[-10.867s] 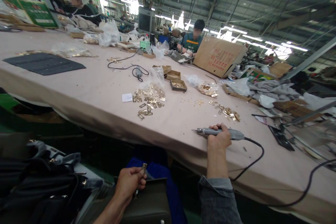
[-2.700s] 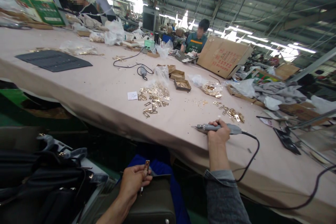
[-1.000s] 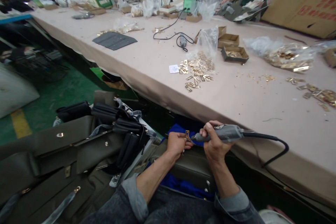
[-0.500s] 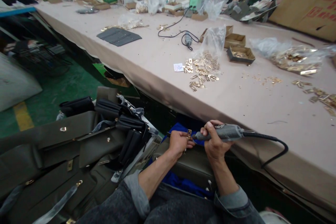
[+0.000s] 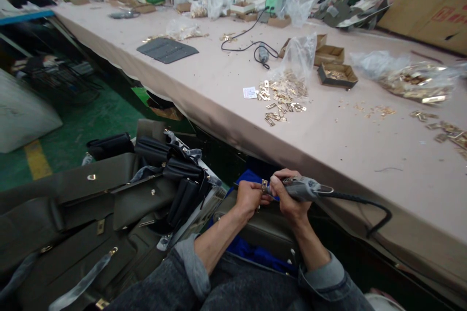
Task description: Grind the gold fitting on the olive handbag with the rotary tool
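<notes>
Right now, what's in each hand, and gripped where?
Right hand grips the corded power tool around its grey body near the tip. Left hand pinches a small gold metal fitting between its fingertips.

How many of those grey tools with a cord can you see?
2. One electric screwdriver is in the right hand, its tip at the small gold fitting the left hand holds. The other tool lies on the table. More may be hidden.
</notes>
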A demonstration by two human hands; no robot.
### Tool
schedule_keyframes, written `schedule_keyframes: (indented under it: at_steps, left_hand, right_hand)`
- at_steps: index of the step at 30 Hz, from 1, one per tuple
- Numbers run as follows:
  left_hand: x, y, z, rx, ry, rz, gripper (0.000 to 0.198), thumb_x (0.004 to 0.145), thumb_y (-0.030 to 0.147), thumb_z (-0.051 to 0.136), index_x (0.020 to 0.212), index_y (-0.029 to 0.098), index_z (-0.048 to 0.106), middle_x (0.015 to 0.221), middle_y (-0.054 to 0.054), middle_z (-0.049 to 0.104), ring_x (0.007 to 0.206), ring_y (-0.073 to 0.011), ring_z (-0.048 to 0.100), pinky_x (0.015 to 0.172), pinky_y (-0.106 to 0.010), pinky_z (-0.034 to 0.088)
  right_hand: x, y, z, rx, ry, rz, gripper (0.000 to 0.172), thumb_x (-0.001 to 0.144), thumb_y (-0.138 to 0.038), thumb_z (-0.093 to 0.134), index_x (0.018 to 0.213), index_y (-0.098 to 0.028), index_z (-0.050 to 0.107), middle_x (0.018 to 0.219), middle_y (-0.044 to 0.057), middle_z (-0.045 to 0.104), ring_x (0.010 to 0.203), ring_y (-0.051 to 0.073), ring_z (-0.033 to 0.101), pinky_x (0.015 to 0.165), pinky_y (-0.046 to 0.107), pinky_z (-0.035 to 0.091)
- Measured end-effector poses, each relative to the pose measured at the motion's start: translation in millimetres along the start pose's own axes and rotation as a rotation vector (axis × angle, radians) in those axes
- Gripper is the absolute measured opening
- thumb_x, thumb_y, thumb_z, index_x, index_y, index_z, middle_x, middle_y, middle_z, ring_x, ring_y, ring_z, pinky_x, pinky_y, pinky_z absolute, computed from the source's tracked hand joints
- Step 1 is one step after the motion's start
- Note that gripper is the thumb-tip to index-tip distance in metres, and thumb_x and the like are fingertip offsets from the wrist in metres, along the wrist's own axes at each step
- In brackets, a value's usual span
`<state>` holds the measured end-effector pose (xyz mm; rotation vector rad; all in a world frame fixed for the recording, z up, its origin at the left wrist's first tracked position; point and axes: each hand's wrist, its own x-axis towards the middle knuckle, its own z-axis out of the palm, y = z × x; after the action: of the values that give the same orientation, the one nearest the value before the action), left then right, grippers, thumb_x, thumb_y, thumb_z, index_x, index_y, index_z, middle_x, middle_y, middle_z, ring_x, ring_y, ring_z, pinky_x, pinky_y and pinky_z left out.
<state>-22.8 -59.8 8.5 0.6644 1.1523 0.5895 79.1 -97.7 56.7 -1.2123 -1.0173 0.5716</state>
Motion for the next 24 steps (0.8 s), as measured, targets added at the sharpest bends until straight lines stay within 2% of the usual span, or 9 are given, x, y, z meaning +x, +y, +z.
schedule_keyframes:
  at_steps: [3, 7, 15, 24]
  left_hand:
    - [0, -1, -0.2, -0.018, -0.004, 0.011, 0.013, 0.071, -0.002, 0.061, 0.068, 0.003, 0.073, 0.063, -0.014, 0.070, 0.054, -0.0221, 0.070, 0.053, -0.028, 0.058]
    - [2, -3, -1.1, -0.022, 0.009, 0.027, 0.012, 0.070, -0.001, 0.062, 0.065, 0.005, 0.072, 0.062, -0.013, 0.070, 0.056, -0.0229, 0.070, 0.052, -0.028, 0.059]
    - [2, -6, -2.2, -0.026, 0.020, 0.048, 0.007, 0.070, 0.001, 0.066, 0.072, 0.004, 0.073, 0.067, -0.014, 0.072, 0.058, -0.0231, 0.071, 0.054, -0.029, 0.059]
    - [0, -3, 0.5, 0.011, 0.035, 0.068, 0.020, 0.076, 0.006, 0.066, 0.056, 0.009, 0.063, 0.053, -0.007, 0.064, 0.048, -0.0205, 0.065, 0.043, -0.025, 0.051]
  right_hand:
    - [1, 1, -1, -0.039, -0.099, -0.059, 0.007, 0.089, -0.024, 0.073, 0.093, -0.020, 0.068, 0.087, 0.004, 0.064, 0.073, 0.018, 0.062, 0.068, 0.033, 0.051]
    - [5, -1, 1, -0.014, -0.144, -0.073, 0.004, 0.089, -0.023, 0.072, 0.092, -0.020, 0.070, 0.085, 0.004, 0.065, 0.074, 0.019, 0.063, 0.070, 0.034, 0.051]
    - [9, -3, 3, -0.033, -0.122, -0.047, 0.007, 0.087, -0.024, 0.074, 0.091, -0.020, 0.071, 0.085, 0.003, 0.066, 0.074, 0.018, 0.063, 0.068, 0.032, 0.053]
    - [11, -12, 12, 0.011, -0.144, -0.034, 0.011, 0.080, -0.026, 0.081, 0.084, -0.018, 0.074, 0.083, 0.005, 0.068, 0.071, 0.017, 0.063, 0.069, 0.032, 0.058]
